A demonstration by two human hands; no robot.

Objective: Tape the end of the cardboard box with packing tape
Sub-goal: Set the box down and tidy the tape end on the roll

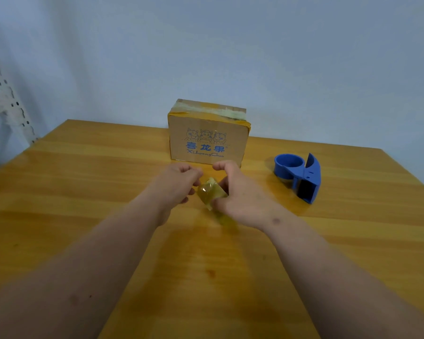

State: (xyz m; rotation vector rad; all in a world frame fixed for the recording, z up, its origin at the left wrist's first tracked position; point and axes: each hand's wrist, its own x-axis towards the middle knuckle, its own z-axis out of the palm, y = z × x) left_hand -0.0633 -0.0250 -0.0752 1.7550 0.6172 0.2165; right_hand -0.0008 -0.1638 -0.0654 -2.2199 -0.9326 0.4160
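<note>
Both forearms are reaching in; the left hand (pixel 175 183) and right hand (pixel 233 192) are pinching a tape roll (pixel 210 193). The cardboard box (pixel 207 138) is standing at twelve o'clock. The loose tape could be sticking to itself.

Both hands are blurred, so how the left hand (pixel 179 184) and right hand (pixel 235 192) grip the yellowish tape (pixel 209 193) between them is hard to tell. The right fingers (pixel 220 189) cover part of the tape. The box (pixel 207 140) hides the tabletop (pixel 83 179) edge behind it. The forearms run off the bottom edge. The rack (pixel 0 101) is cut off at left.
</note>
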